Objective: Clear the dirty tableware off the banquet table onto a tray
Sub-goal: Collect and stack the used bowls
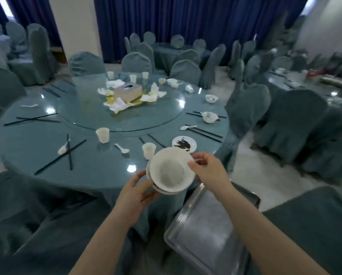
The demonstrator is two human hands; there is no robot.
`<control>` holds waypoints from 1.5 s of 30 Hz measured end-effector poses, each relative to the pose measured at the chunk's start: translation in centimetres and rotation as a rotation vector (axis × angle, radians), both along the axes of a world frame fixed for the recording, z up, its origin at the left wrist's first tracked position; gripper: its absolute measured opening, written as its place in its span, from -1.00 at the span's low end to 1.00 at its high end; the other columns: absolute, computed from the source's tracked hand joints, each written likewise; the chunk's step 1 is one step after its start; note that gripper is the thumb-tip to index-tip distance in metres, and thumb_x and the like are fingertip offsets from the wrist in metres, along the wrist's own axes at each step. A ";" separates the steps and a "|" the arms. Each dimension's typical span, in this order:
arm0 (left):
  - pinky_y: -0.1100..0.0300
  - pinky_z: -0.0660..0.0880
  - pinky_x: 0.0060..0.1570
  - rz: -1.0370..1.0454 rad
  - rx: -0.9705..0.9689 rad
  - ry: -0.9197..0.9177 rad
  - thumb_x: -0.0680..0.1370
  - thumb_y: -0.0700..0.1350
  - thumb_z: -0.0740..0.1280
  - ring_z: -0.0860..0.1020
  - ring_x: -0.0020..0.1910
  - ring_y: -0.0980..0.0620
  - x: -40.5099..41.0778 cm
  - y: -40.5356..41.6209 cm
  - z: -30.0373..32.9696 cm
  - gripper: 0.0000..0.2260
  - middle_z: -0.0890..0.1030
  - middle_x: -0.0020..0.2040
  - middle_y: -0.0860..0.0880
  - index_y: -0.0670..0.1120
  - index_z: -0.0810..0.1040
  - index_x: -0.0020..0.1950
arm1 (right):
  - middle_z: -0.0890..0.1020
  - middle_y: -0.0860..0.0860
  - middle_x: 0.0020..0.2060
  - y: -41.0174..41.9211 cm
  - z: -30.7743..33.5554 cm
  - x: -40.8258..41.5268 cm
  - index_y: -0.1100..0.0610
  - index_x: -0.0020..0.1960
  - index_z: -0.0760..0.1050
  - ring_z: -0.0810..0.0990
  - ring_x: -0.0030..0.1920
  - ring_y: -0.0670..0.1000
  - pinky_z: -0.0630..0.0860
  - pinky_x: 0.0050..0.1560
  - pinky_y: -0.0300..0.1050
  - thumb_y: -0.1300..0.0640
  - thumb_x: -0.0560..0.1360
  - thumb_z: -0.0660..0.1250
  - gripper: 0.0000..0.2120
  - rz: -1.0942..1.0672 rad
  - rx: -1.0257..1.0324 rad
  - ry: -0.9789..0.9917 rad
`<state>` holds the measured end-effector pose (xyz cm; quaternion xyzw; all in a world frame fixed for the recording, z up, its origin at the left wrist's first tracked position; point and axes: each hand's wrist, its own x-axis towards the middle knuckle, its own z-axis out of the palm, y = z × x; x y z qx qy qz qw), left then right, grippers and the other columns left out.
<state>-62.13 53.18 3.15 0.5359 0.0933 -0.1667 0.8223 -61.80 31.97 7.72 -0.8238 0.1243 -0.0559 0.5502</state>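
Held at frame centre by left hand (135, 192) and right hand (205, 167), both gripping: 1 smeared white ceramic bowl (171, 169) atop 1 plate, above 1 steel tray (203, 231).

In the lower middle of the frame the left hand (135, 192) and the right hand (207, 169) hold a bowl (171, 169) between them, above the near edge of the round table (37, 155). A tray (205, 225) lies at the lower right, below the bowl. Behind the bowl a cup (148, 150) stands left of a plate (184, 144), and a tissue box (128, 92) sits on the turntable (86, 112) in the upper middle.
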 end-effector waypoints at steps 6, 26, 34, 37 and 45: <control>0.17 0.60 -0.22 -0.252 0.018 -0.021 0.55 -0.09 0.32 0.68 -0.10 -0.05 -2.4 -12.1 0.5 -0.84 0.70 -0.04 -0.09 0.00 0.59 0.11 | 0.64 0.05 -0.13 -10.7 0.0 -7.2 0.16 0.08 0.55 0.63 -0.33 -0.02 0.60 -0.34 -0.15 0.12 0.52 0.36 -0.83 -0.143 0.192 0.168; 0.07 0.58 -0.07 -0.535 0.064 0.035 0.56 -0.24 0.27 0.62 -0.08 -0.09 -11.1 -39.3 -0.3 -0.80 0.63 0.04 -0.12 -0.04 0.54 0.14 | 0.65 0.06 -0.22 -38.1 -2.5 -22.7 0.16 -0.06 0.61 0.61 -0.30 -0.02 0.60 -0.23 -0.16 0.05 0.55 0.34 -0.82 -0.559 0.328 0.089; 0.15 0.61 -0.17 -0.654 -0.014 0.029 0.56 -0.19 0.28 0.68 -0.13 0.00 -8.7 -47.2 -0.4 -0.79 0.66 0.02 -0.09 -0.01 0.54 0.17 | 0.71 -0.06 -0.18 -45.0 -3.5 -28.1 0.02 -0.05 0.61 0.69 -0.20 -0.05 0.62 -0.16 -0.20 0.04 0.54 0.31 -0.88 -0.758 0.299 0.071; 0.14 0.62 -0.17 -0.669 -0.042 0.035 0.57 -0.18 0.27 0.65 -0.03 -0.06 -8.5 -51.1 -0.3 -0.72 0.63 0.11 -0.11 -0.05 0.49 0.27 | 0.72 -0.08 -0.18 -48.6 -3.7 -29.2 -0.01 -0.04 0.61 0.70 -0.19 -0.07 0.62 -0.17 -0.24 0.04 0.55 0.30 -0.88 -0.797 0.295 0.066; 0.08 0.61 -0.04 -0.617 -0.108 0.039 0.58 -0.18 0.25 0.63 -0.08 -0.08 -8.0 -68.2 0.9 -0.73 0.61 0.08 -0.12 -0.07 0.45 0.28 | 0.72 -0.08 -0.17 -63.6 -5.2 -28.2 0.00 -0.01 0.61 0.70 -0.15 -0.06 0.62 -0.07 -0.15 0.09 0.56 0.28 -0.87 -0.777 0.310 0.063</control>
